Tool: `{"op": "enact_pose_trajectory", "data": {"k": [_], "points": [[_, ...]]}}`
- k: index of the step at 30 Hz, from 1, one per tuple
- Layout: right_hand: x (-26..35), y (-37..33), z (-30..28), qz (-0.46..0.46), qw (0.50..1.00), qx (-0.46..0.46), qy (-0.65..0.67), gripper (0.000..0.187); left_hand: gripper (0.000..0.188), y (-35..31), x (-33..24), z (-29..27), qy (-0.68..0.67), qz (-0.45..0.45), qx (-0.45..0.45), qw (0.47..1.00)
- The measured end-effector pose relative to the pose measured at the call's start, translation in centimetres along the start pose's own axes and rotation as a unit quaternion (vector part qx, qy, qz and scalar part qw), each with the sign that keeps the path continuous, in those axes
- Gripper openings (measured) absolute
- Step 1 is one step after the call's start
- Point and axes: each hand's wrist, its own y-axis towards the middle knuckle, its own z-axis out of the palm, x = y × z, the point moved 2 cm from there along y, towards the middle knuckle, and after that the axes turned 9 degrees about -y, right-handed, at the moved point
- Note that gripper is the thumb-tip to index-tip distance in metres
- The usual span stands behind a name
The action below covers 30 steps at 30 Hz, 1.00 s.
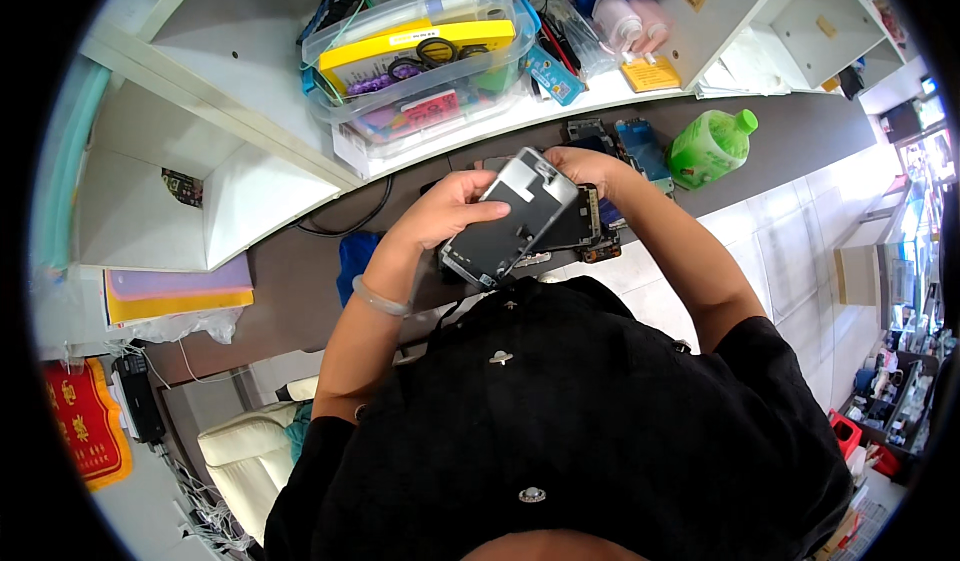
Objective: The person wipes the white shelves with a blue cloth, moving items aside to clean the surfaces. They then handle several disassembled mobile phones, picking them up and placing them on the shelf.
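My left hand point(455, 207) grips a phone screen panel point(512, 223) along its left edge, thumb over the dark back. The panel is tilted above the brown desk, its upper end pale and silvery. My right hand point(588, 169) is at the panel's upper right corner with fingers bent against it; its fingertips are partly hidden. Beneath the panel and to its right lies another dark phone part point(580, 226), partly covered. Beside my right forearm is a blue-backed phone part point(642, 151). A small dark part with copper-coloured bits point(602, 251) rests near the desk's front edge.
A green bottle point(712, 149) stands right of my right forearm. Behind my hands, a white shelf point(250, 71) holds a clear plastic bin point(345, 111) and pink-white bottles point(630, 26). A blue cloth-like thing point(356, 261) and a black cable point(345, 233) lie to the left.
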Motion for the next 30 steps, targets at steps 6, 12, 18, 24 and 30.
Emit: {"op": "enact_pose_trajectory", "data": {"k": [6,12,18,24,30], "points": [[-1.0,2.2,1.0,0.067,0.993,0.002,0.099,0.047,0.036,0.5,-0.6,0.6,0.104,-0.003,0.028,0.994],[-0.8,1.9,2.8,0.035,0.981,0.033,0.189,0.037,0.039,0.2,0.5,0.0,0.225,0.096,0.013,0.969],[-3.3,3.8,1.8,0.069,0.993,-0.038,0.089,0.027,0.037,0.3,-0.2,-0.5,0.282,0.05,0.04,0.957],[-4.1,2.9,2.7,0.036,0.976,-0.031,0.214,0.027,0.035,-0.5,0.7,-1.2,0.164,0.009,0.008,0.986],[-5.6,-0.4,3.2,-0.06,0.936,0.001,0.347,0.05,0.031,-1.6,-0.4,-2.8,-0.003,0.108,-0.173,0.979]]}}
